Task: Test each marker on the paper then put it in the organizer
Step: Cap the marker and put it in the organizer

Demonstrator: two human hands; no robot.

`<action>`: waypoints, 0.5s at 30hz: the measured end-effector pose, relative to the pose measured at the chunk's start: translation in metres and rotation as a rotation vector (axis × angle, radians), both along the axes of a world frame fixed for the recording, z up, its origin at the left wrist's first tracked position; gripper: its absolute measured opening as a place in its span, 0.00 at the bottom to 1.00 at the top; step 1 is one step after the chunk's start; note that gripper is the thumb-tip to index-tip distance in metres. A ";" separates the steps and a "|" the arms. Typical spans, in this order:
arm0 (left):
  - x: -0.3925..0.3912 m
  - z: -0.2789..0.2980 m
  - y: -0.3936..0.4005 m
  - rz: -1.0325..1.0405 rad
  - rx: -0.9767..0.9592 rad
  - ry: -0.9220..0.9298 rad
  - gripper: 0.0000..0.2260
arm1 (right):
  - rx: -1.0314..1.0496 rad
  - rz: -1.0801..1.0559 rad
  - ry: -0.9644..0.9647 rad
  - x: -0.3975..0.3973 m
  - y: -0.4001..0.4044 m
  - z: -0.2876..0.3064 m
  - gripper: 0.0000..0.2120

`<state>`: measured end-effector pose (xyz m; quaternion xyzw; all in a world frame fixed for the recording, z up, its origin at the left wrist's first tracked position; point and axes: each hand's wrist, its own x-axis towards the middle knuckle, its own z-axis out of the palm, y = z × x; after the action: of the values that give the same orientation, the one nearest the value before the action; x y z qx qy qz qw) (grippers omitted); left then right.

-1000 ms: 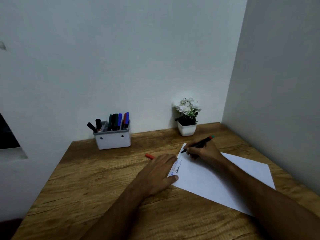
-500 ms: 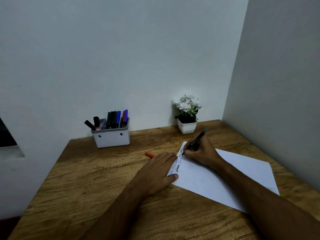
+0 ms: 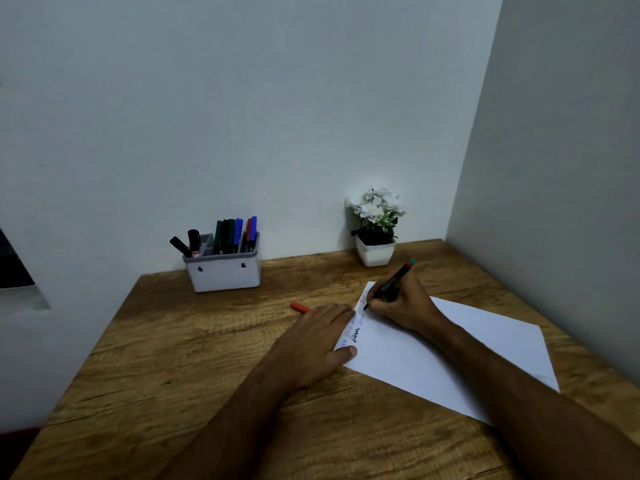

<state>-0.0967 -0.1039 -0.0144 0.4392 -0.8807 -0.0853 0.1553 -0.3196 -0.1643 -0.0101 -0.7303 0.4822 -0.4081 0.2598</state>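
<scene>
Several markers [image 3: 232, 236] already stand upright in the white organizer [image 3: 223, 273] at the far left of the wooden desk [image 3: 173, 358], against the wall, so much of the sorting looks done. To its right, nearer the person, a red marker [image 3: 300, 308] lies flat on the wood, its near end hidden under the left hand [image 3: 313, 344]; it probably awaits its turn or its cap. That hand lies flat, fingers straight, with the thumb pressing the left edge of the paper [image 3: 450, 351], most likely to keep the sheet from sliding under the pen stroke. A few short test scribbles in blue and black run along that edge. Further right, the right hand [image 3: 403, 306] grips a black marker [image 3: 391, 282] with a green end, fingers curled round the barrel in a writing hold, the tip down on the sheet's far-left corner. A potted white flower [image 3: 375, 226] stands at the far right, well apart from the work.
</scene>
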 end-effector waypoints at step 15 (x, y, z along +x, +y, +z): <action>0.001 -0.002 -0.002 0.001 0.018 -0.003 0.30 | -0.021 -0.064 0.006 -0.001 -0.005 -0.005 0.03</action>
<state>-0.0955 -0.1059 -0.0165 0.4411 -0.8800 -0.0927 0.1498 -0.3211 -0.1695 -0.0154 -0.7184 0.5018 -0.4191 0.2375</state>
